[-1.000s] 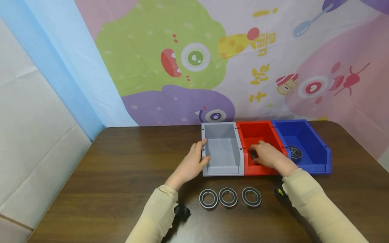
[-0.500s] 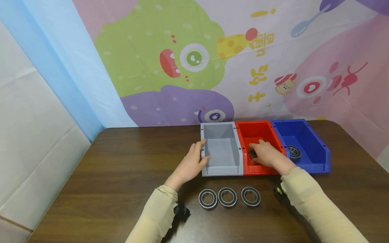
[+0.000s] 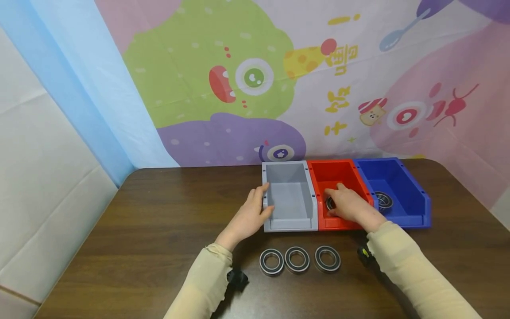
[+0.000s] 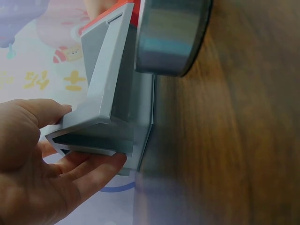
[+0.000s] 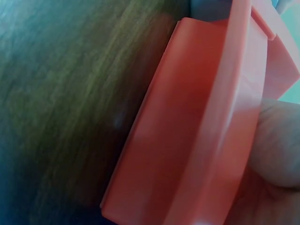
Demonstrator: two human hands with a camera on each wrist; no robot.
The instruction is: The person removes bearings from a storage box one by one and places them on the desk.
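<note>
Under the right hand point(image 3: 348, 204), which pinches it, a bearing point(image 3: 329, 203) sits inside the red bin point(image 3: 334, 170); apart, the left hand point(image 3: 248, 217) grips the gray bin point(image 3: 290, 199). A light, level hold and a steady left hand should work best.

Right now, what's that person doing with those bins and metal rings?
The person's right hand is down in the red bin, holding a bearing. The left hand grips the side of the gray bin. Another bearing sits in the blue bin. Three more bearings lie in a row on the wooden table.
</note>
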